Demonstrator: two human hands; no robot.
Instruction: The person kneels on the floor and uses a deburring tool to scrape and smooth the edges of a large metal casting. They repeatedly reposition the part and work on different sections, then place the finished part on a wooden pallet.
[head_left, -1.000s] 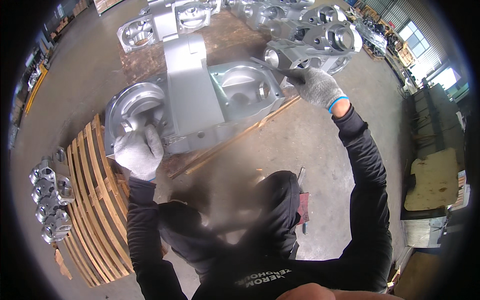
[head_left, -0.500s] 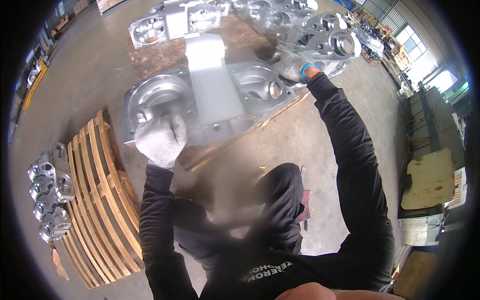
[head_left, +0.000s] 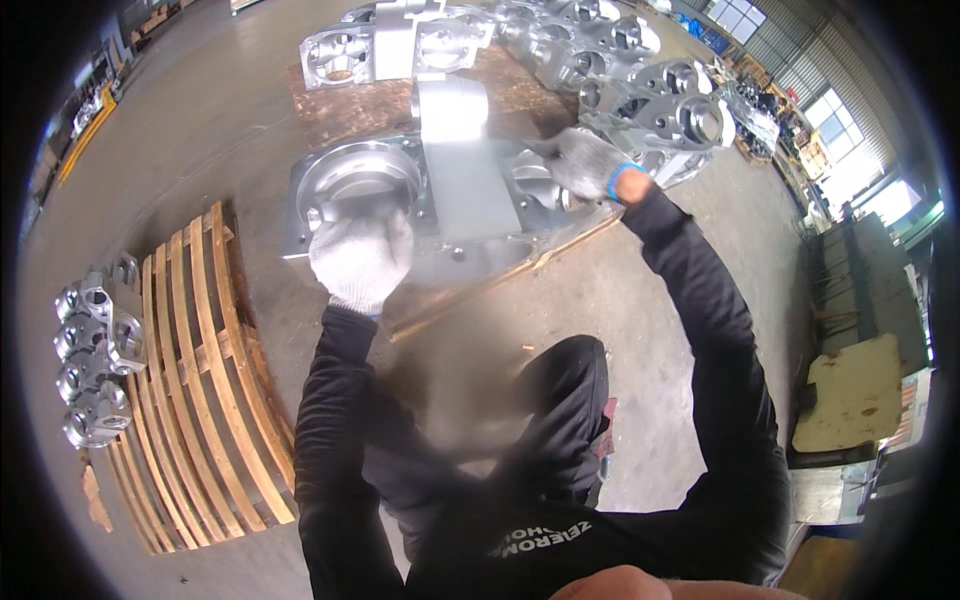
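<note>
Atop a rust-brown flat board (head_left: 355, 115), we noted the silver two-bowled metal casting (head_left: 472, 195), long axis left-to-right; our pale-gloved left hand (head_left: 362, 255) lay at its left end, our grey-gloved right hand (head_left: 590, 165) over its right; grasps indeterminable.

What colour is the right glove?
The right glove is grey with a blue edge; see the head view.
</note>
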